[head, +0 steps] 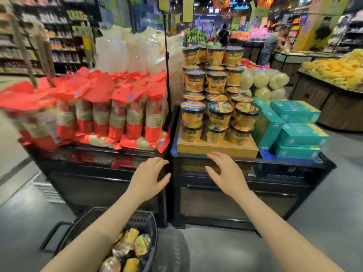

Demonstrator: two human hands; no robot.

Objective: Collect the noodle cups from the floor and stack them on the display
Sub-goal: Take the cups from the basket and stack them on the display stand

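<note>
Black basket (pixel 149 222) holds noodle cups (pixel 135 244); both hands' fingers (pixel 157 163) spread, empty.

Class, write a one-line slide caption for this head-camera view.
Both empty hands, left hand and right hand, reach toward stacked noodle cups, basket of cups below.

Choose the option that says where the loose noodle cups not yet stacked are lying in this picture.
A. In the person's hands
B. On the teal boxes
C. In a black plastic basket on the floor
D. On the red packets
C: the loose noodle cups lie inside the black plastic basket on the floor, below the person's left forearm; both hands are empty.
</note>
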